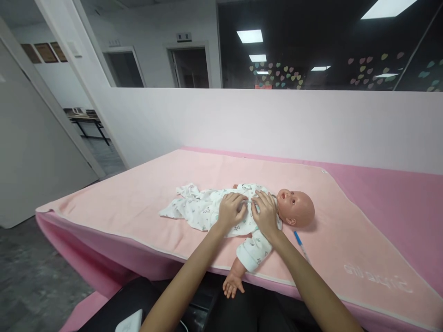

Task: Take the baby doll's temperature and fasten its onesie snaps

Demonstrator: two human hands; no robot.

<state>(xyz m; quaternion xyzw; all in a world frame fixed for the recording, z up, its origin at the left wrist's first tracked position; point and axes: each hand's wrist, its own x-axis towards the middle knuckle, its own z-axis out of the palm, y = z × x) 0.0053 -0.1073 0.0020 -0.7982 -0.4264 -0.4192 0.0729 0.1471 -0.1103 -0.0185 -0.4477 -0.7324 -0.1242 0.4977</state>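
Observation:
A baby doll (296, 208) lies on its back on a peach blanket, its head to the right. It wears a white printed baby romper (204, 210) whose empty legs trail to the left. My left hand (231, 211) rests on the chest of the romper, fingers curled and thumb drawn in on the cloth. Close to it, my right hand (265, 213) also pinches at the chest cloth near the collar. A thin pale strip shows between the fingertips of both hands; the fingers partly hide it. The doll's near arm (235, 279) hangs over the table edge.
A blue-capped pen (298, 239) lies beside the doll's head, partly behind my right forearm. The peach blanket (138, 203) covers a pink-draped table (391, 198) against a white half wall (242, 124) with glass above. At lower left a white object (128, 321) rests on something black.

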